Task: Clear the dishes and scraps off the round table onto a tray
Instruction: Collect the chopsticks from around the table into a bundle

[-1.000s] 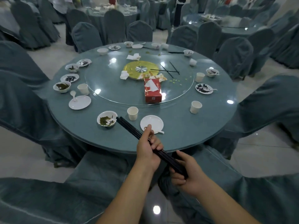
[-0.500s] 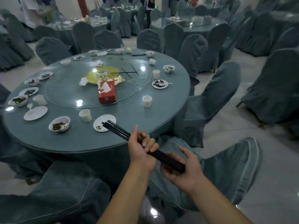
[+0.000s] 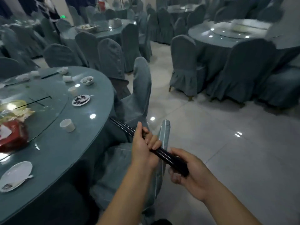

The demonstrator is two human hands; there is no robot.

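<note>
The person stands beside the round counter (image 3: pixel 90 143). Both hands are clamped on one bundle of black chopsticks (image 3: pixel 164 154), which hangs in the air just past the counter's edge, above a covered chair (image 3: pixel 141 95). The left hand (image 3: pixel 142 148) is curled round the middle of the bundle, and the right hand (image 3: pixel 193 176) closes round its near end. On the counter stand a paper cup (image 3: pixel 67 125), a small plate (image 3: pixel 80 100) with dark scraps, a white plate (image 3: pixel 16 175) and a bowl (image 3: pixel 87 80). A red tissue box (image 3: pixel 11 135) lies on the glass turntable (image 3: pixel 45 114), near two loose chopsticks (image 3: pixel 32 101).
</note>
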